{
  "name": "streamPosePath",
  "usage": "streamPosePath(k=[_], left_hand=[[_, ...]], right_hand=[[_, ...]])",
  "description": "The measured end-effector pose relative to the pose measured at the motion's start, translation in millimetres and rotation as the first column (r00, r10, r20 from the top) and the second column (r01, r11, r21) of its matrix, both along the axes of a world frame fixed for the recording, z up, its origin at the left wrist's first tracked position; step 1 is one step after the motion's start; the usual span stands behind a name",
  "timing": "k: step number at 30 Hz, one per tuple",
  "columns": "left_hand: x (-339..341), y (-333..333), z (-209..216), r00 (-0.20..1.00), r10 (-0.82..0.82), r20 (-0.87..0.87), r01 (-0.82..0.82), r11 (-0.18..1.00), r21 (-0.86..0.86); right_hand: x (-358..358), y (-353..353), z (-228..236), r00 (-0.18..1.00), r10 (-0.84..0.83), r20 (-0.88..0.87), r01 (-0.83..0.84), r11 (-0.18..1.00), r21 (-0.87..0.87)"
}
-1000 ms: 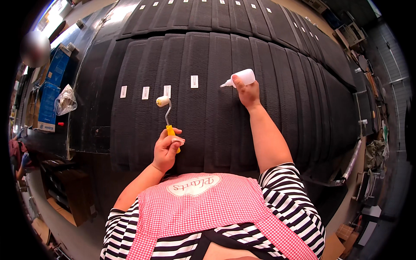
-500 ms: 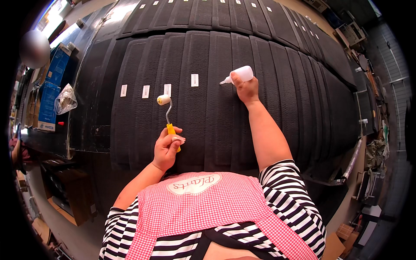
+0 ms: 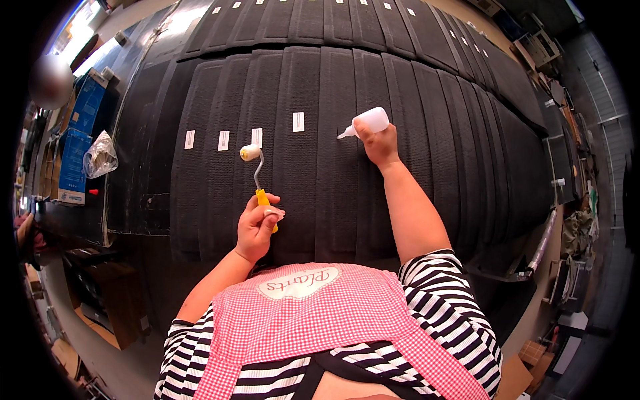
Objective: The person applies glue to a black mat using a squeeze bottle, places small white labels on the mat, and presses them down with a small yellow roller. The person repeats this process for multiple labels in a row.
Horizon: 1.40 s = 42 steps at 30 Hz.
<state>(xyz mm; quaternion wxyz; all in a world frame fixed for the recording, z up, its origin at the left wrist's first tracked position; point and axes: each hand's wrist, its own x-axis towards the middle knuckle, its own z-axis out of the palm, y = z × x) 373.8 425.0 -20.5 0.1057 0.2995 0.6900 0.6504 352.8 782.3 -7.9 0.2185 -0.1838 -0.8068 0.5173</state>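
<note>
My left hand (image 3: 255, 233) is closed around the yellow handle of a small paint roller (image 3: 251, 153), whose pale head is raised. Something small and whitish shows by that thumb, too small to name. In my right hand (image 3: 382, 147) is a white squeeze bottle (image 3: 373, 119), tilted so its narrow nozzle points left and down at a black ribbed mat (image 3: 337, 193). Whether the nozzle touches the mat, I cannot tell. Left of the bottle, several white labels lie in a row on overlapping mats, among them one label (image 3: 298, 122) nearest the nozzle. The roller head partly covers another label (image 3: 258, 136).
Beyond lies another row of black mats (image 3: 307, 27) with white labels. At the left are a blue cardboard box (image 3: 73, 160), a crumpled clear plastic bag (image 3: 101, 155) and a small red object (image 3: 93, 192). A person's blurred head appears at the far left.
My right hand has brought the bottle slightly nearer to me, and its nozzle sits a little lower over the mat. The left hand and roller have hardly moved.
</note>
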Motion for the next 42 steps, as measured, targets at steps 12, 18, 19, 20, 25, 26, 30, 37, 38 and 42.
streamPosePath(k=[12, 18, 19, 20, 25, 26, 30, 37, 38, 42], left_hand=[[-0.3, -0.6, -3.9, 1.0, 0.004, 0.002, -0.004, 1.0, 0.007], [0.4, -0.1, -0.2, 1.0, 0.004, 0.012, -0.004, 1.0, -0.005], [0.3, -0.3, -0.6, 1.0, 0.004, 0.013, -0.003, 1.0, -0.004], [0.4, -0.5, -1.3, 1.0, 0.002, 0.016, -0.002, 1.0, -0.002], [0.3, -0.9, -3.3, 1.0, 0.002, 0.022, -0.002, 1.0, 0.001], [0.2, -0.8, -3.4, 1.0, 0.001, 0.019, -0.001, 1.0, 0.001], [0.4, -0.6, -3.6, 1.0, 0.002, 0.012, -0.002, 1.0, 0.003], [0.7, 0.3, -2.4, 1.0, -0.001, 0.02, 0.0, 1.0, 0.016], [0.7, 0.6, -1.9, 1.0, 0.0, 0.018, -0.001, 1.0, 0.016], [0.5, 0.4, -0.5, 1.0, 0.004, 0.01, -0.004, 1.0, 0.011]], right_hand=[[-1.1, 13.3, 3.4, 0.991, -0.101, -0.091, 0.109, 0.99, 0.088], [-6.1, 18.1, -5.8, 0.989, -0.139, -0.051, 0.143, 0.985, 0.098], [-6.6, 18.5, -7.3, 0.988, -0.148, -0.038, 0.151, 0.983, 0.105], [-7.1, 18.8, -8.9, 0.987, -0.157, -0.028, 0.159, 0.982, 0.104], [-9.8, 16.7, -9.4, 0.983, -0.181, -0.018, 0.182, 0.978, 0.106], [-9.6, 16.7, -8.7, 0.983, -0.183, -0.012, 0.183, 0.976, 0.115], [-7.6, 16.5, -5.3, 0.986, -0.165, 0.005, 0.163, 0.977, 0.139], [1.5, 13.0, -0.6, 0.995, -0.102, -0.016, 0.103, 0.991, 0.084], [3.6, 13.2, -0.5, 0.996, -0.092, -0.006, 0.092, 0.993, 0.068], [9.8, 8.6, 5.1, 0.998, -0.055, 0.01, 0.055, 0.998, 0.038]])
